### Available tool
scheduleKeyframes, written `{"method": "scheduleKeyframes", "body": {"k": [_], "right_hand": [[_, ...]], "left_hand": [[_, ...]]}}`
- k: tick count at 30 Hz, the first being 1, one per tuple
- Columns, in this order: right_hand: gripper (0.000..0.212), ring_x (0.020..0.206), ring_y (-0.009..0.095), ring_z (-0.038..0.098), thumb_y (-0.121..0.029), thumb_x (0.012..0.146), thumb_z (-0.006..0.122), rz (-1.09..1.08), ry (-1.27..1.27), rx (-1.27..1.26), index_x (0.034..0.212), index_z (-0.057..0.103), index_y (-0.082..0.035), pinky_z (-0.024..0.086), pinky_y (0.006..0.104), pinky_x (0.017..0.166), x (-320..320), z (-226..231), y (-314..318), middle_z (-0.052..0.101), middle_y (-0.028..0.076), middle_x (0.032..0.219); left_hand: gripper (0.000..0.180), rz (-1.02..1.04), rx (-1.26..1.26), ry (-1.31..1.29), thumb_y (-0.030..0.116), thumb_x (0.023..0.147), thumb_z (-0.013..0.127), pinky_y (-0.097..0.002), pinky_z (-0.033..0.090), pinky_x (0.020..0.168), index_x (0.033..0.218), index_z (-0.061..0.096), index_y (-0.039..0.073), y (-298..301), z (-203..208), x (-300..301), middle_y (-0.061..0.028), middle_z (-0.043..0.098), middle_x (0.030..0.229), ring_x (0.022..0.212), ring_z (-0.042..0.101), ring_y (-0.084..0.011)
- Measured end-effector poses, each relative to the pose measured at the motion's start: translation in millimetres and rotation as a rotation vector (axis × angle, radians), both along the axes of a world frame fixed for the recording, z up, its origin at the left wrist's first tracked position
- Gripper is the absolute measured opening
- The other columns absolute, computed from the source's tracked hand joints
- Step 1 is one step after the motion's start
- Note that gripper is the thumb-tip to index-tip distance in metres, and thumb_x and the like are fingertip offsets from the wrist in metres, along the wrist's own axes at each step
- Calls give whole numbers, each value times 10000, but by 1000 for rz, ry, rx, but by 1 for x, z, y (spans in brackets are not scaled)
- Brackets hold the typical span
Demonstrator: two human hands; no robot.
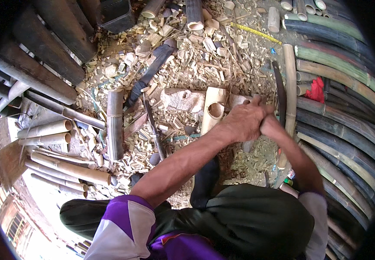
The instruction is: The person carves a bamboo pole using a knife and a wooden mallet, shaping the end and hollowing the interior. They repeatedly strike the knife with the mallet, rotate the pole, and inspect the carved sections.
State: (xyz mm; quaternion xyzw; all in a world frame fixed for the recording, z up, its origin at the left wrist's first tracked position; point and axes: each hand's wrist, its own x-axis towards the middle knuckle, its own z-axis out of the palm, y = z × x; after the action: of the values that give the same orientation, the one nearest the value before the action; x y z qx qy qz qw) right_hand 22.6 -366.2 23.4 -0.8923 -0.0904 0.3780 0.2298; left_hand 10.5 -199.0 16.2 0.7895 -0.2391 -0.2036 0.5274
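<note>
1. While the left hand [243,121] meets the right hand [268,119], both are curled; whether they grasp anything cannot be told.
2. Holed bamboo section [214,97] lies across wooden block [181,100], between its left and right ends.

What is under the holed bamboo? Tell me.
Wood shows on both sides of the holed bamboo. What lies directly beneath is covered by the bamboo itself, and the left forearm hides its near end.
</note>
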Motion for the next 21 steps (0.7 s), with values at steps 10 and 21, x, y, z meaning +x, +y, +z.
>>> {"method": "scheduleKeyframes", "body": {"k": [10,21], "right_hand": [[344,937,201,638,-218,781,791,1061,-314,-379,1084,677,-102,515,391,880,88,8,107,688,37,963],[419,1101,370,651,-209,817,742,621,33,-32,1194,654,-48,528,485,938,40,10,16,680,199,1131]], "left_hand": [[904,939,-335,-65,-31,745,752,-474,576,998,1552,374,117,11,-21,-13,-278,350,1408,1247,534,-447],[1062,542,-143,54,-55,703,759,-546,438,1114,1585,197,126,-16,5,-43,-344,248,1490,1325,412,-578]]}}
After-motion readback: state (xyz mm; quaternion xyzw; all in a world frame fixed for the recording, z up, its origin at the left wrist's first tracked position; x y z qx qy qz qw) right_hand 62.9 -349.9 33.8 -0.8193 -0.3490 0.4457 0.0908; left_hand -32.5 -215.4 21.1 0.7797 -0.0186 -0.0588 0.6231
